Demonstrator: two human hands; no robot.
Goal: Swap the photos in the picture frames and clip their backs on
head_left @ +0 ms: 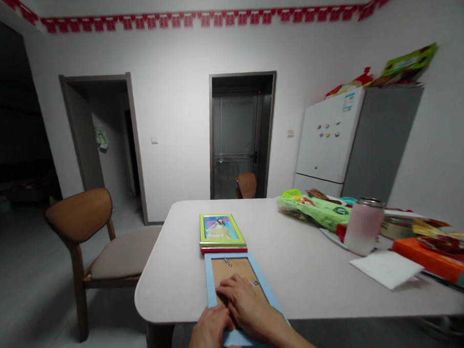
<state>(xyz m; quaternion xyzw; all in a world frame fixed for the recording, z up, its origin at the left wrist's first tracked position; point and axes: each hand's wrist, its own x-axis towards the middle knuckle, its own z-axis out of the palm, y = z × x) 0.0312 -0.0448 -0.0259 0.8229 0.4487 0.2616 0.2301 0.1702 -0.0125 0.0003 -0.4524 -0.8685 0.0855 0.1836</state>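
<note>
A blue picture frame [212, 281] lies face down at the near edge of the white table [301, 259], its brown backing board showing. My right hand [247, 303] lies flat on that backing, fingers stretched out toward the far left. My left hand [209, 334] rests at the frame's near left corner, fingers curled against its edge. Just beyond the blue frame lies a green frame [222, 230] with a picture of a person, stacked on a red frame [223, 250].
A wooden chair [90, 239] stands left of the table. On the table's right side are a pink jar [363, 226], green snack bags [315, 208], a white paper [385, 268] and an orange box [432, 257]. A white fridge [333, 142] stands behind, with two doorways in the far wall.
</note>
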